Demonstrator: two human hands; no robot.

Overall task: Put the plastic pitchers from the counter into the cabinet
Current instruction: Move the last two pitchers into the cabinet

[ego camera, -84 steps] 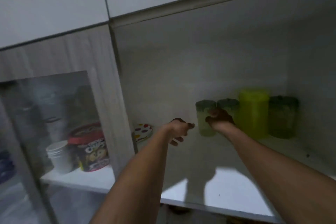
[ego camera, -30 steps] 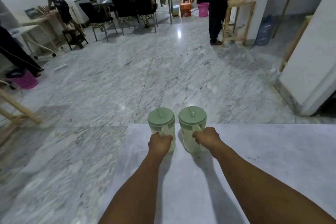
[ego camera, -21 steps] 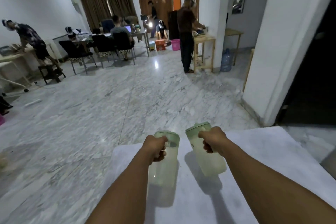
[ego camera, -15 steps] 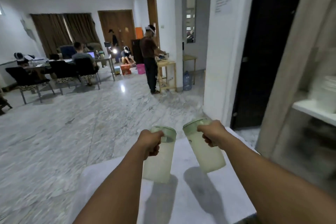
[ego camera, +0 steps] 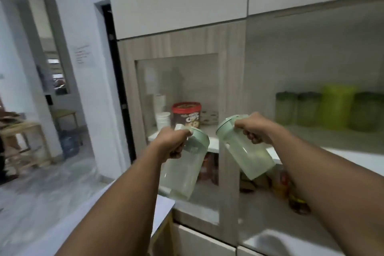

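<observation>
left hand (ego camera: 170,141): fingers are curling fully closed around the handle of the left pitcher (ego camera: 182,164), carrying it in the air.
right hand (ego camera: 255,129): fist is closing tight around the handle of the right pitcher (ego camera: 245,147), carrying it too.
left pitcher: pale green lid, translucent body, hanging below the fist and tilting, in front of the glass door (ego camera: 178,89) of the cabinet (ego camera: 232,52).
right pitcher: same pale green make, leaning with its lid toward the left pitcher and its base swinging right; it is hovering in front of the cabinet's white shelf (ego camera: 353,156), at the edge of the open section.
gap: the two pitchers are sitting near each other, not touching.
cabinet, open section: four green jars (ego camera: 324,108) are standing in a row at the back of the shelf, well behind the right hand.
cabinet, behind the glass: a red-lidded tub (ego camera: 186,114) and stacked white cups (ego camera: 162,118) are resting on the shelf.
below the cabinet: a pale counter (ego camera: 164,203) edge is showing under the left pitcher.
</observation>
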